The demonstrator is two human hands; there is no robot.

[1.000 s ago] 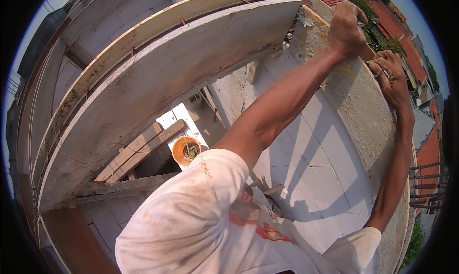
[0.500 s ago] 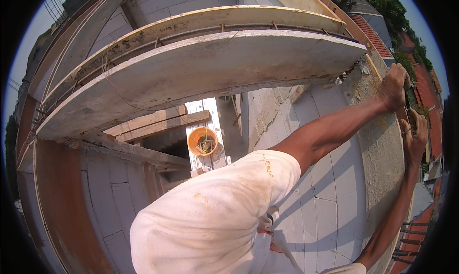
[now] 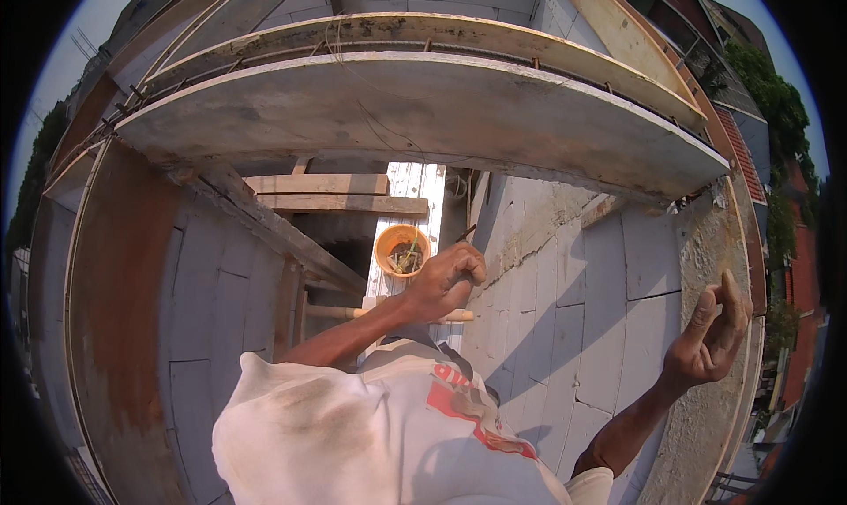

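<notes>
Left hand (image 3: pixel 448 280): your fingers (image 3: pixel 466 267) were curled into a loose fist, seemingly pinching a thin dark sliver, though the view was too small to be sure.
Position of left hand: it hung just beside the orange bucket (image 3: pixel 401 250), above the white plank (image 3: pixel 415 187).
Bucket: it stood on that plank below you, with scraps inside.
Right hand (image 3: pixel 710 333): your fingers were half bent and released, holding nothing, raised near the rough top of the block wall (image 3: pixel 609 320).
Wall: grey blocks ran down between your two arms.
Formwork (image 3: pixel 415 108): a curved grey board spanned the scene above, with wooden beams (image 3: pixel 322 192) under it.
</notes>
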